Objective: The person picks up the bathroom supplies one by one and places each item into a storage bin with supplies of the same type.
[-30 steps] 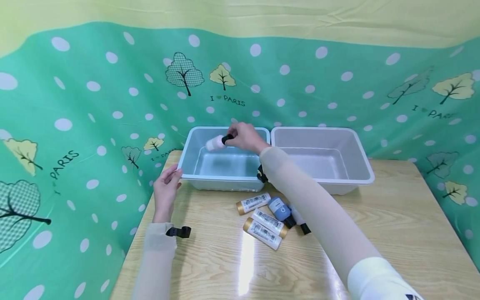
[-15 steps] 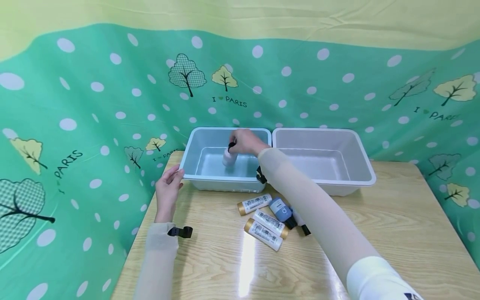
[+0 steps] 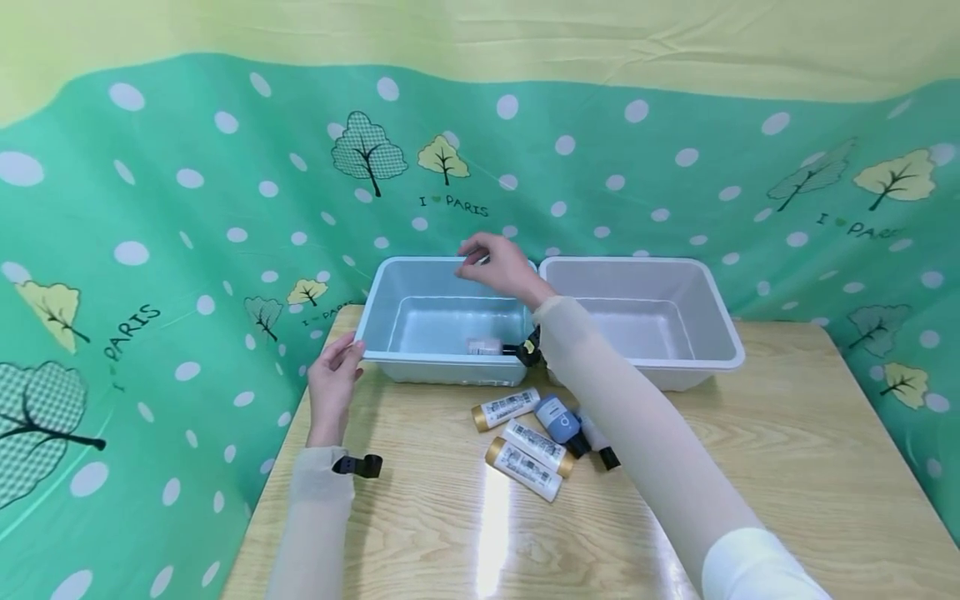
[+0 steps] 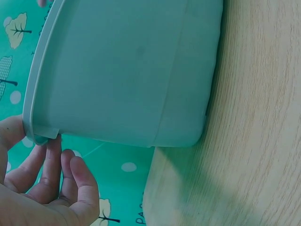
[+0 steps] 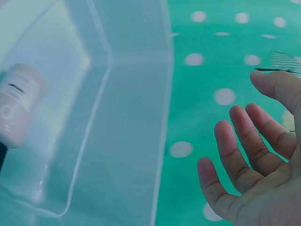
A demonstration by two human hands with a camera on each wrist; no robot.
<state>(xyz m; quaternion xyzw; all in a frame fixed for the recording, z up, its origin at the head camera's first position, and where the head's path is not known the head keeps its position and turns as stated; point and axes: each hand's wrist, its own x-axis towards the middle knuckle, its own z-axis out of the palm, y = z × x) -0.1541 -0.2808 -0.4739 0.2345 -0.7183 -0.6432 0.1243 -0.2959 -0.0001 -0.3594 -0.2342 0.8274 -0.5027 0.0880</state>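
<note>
A pale pink bottle [image 3: 483, 346] with a black cap lies on its side in the light blue bin [image 3: 435, 357], near the front right corner; in the right wrist view the bottle [image 5: 21, 106] shows its white label. Above the bin's back edge is my right hand [image 3: 498, 265], holding nothing, its fingers loosely bent and spread. My left hand [image 3: 332, 379] grips the bin's front left corner. Seen from the left wrist, the thumb lies on the rim and the fingers [image 4: 51, 165] reach under it.
A grey bin [image 3: 637, 363] stands right beside the blue one. In front lie several white tubes [image 3: 523, 469] with gold caps, a blue bottle [image 3: 558, 418] and another pale bottle [image 3: 596, 432], partly behind the right sleeve. A green patterned cloth [image 3: 225, 183] hangs behind the wooden table [image 3: 420, 517].
The right hand has lowered the pink bottle into the blue bin, let go of it and risen toward the back edge. The left hand keeps its hold on the corner.
</note>
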